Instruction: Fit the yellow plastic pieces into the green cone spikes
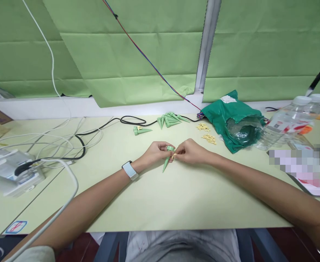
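My left hand (159,152) grips a green plastic spike (166,162) just under its round cap, with the pointed end slanting down toward the table. In the fingertips of my right hand (188,151) is a small pale-yellow plastic piece (173,156), held against the spike's side below the cap. Whether the piece is seated in the spike, I cannot tell. Beyond my left hand lies another green spike (143,130) with a yellow piece on it. Several more green spikes (171,119) are heaped behind my hands. Two small piles of yellow pieces (209,139) lie past my right hand.
A torn green plastic bag (217,114) with clear wrap inside sits at the back right, beside clear bottles (288,120). White power strips (20,174) and tangled cables occupy the left. A black cable (132,122) runs along the back; a flat pixelated item (304,171) lies right.
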A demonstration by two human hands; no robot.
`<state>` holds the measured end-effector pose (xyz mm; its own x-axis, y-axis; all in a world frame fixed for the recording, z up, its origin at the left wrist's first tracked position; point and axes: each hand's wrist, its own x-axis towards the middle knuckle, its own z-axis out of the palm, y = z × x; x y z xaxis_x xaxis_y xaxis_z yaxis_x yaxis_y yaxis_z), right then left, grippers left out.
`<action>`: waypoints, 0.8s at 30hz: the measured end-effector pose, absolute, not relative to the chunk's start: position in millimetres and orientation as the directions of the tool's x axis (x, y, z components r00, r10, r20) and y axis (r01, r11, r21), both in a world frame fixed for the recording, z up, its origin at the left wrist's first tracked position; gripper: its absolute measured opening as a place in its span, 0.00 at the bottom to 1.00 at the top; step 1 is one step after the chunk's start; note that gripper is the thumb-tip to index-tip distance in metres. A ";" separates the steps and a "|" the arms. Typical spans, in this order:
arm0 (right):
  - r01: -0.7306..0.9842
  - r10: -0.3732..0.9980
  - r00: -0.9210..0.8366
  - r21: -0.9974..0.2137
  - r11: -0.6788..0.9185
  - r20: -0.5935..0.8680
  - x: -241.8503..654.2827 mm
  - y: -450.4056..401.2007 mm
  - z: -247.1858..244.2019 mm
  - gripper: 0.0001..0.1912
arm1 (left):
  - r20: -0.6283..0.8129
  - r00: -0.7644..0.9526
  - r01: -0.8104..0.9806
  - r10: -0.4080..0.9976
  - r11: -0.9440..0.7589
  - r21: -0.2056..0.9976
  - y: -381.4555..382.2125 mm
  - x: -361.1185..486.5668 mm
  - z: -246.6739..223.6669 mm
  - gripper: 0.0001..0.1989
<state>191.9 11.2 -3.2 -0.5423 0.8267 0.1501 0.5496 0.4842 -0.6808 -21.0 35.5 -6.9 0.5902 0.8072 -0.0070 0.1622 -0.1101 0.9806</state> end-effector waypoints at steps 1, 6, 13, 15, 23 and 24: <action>0.569 0.822 -0.534 -0.634 0.523 0.199 190.2 9.3 -3.3 0.11 | -0.001 0.588 0.142 0.809 -0.102 0.985 36.2 -20.9 -8.2 0.16; 0.595 0.828 -0.428 -0.576 0.560 0.362 185.0 7.0 -6.4 0.07 | 0.028 0.574 0.024 0.819 -0.051 0.998 38.6 -22.2 -12.6 0.17; 0.477 0.836 -0.530 -0.764 0.434 0.144 190.8 15.6 -7.2 0.18 | 0.049 0.562 0.025 0.826 -0.076 0.997 41.2 -24.0 -15.2 0.17; 0.544 0.817 -0.528 -0.646 0.535 0.232 190.4 13.0 -8.4 0.15 | 0.049 0.576 0.008 0.816 -0.066 0.998 41.5 -23.6 -15.6 0.17; 0.767 0.716 -0.521 -0.113 0.631 0.464 184.5 0.2 -13.4 0.09 | 0.030 0.567 -0.019 0.823 -0.023 1.000 39.3 -21.0 -13.2 0.16; 0.764 0.737 -0.503 -0.165 0.623 0.452 184.7 0.3 -12.2 0.09 | 0.027 0.554 -0.018 0.832 -0.020 1.000 39.9 -21.5 -13.8 0.16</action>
